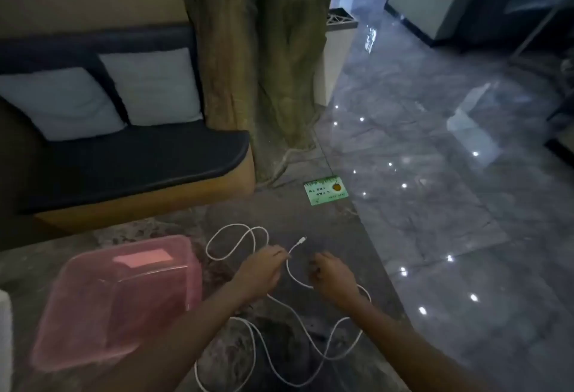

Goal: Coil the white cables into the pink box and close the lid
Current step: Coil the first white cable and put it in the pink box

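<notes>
In the head view, a dark marbled surface fills the lower half of the picture. The white cable lies loose on it in several wide curves. One loop sits at about 11 o'clock from the hands, and more curves run down toward 6 o'clock, under and between the two forearms.

The left hand is closed on the cable near its end, with the fingers pinched together. The connector sticks out past them toward 1 o'clock, a little above the surface. The right hand is just beside the left one, at its 3 o'clock, and the two hands do not touch. Its fingers are curled inward, and a short arc of the cable goes from the left hand into it. I cannot tell if the right hand really grips the cable or only rests on it.

The pink box stands at 9 o'clock from the hands, near the left forearm. It is translucent and its lid lies on top of it.

Further away, at 12 o'clock, a small green card lies near the far edge of the surface. At 10 o'clock there is a black bench seat with two grey cushions.
</notes>
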